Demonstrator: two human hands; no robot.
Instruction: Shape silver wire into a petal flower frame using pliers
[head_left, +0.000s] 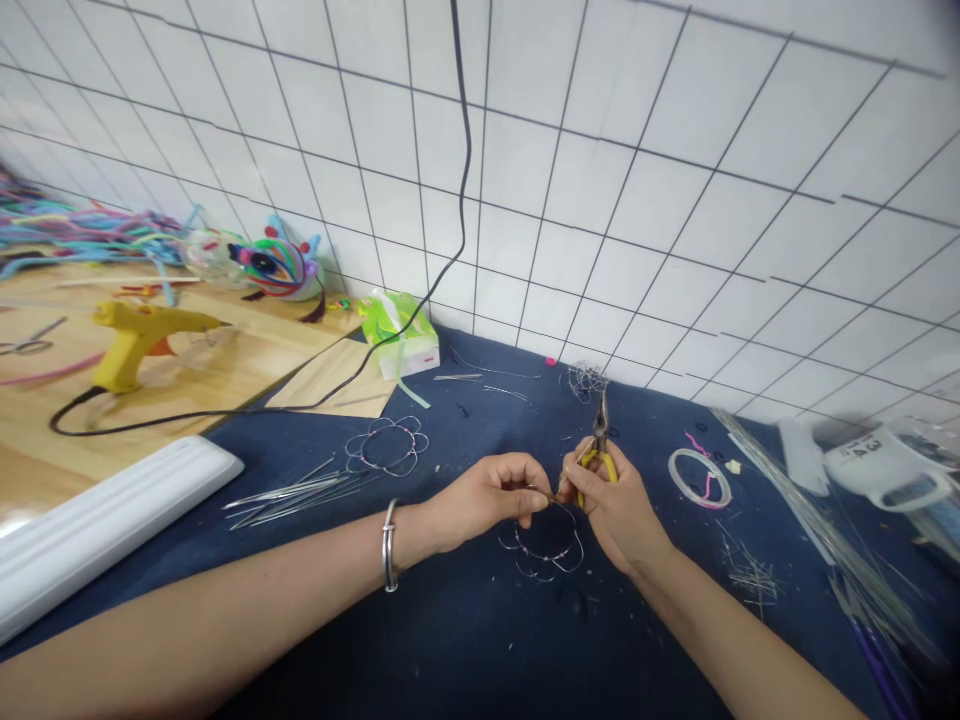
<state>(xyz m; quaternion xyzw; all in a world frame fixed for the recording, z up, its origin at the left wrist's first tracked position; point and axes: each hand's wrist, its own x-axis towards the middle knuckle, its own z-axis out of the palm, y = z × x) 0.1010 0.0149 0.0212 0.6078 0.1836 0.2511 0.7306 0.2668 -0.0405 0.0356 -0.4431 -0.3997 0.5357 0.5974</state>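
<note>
My left hand (506, 492) pinches the upper edge of a flower-shaped wire frame (541, 556), which hangs below the fingers with small pink ties on its inner ring. Close beside it, my right hand (615, 505) is closed around yellow-handled pliers (600, 440), whose jaws point up and away from the wire. The right fingertips also meet the wire near the left fingertips; whether they grip it is hard to see. A second wire flower (386, 446) lies flat on the dark blue cloth (450, 640), beyond my left forearm.
Straight wires (292, 497) lie left. A yellow glue gun (135, 335) stands on the wooden board, its black cord crossing to the wall. A tissue pack (401, 330), tangled wire (586, 380), a tape roll (699, 478), wire offcuts (754, 578) and a white cup (889, 465) surround the hands.
</note>
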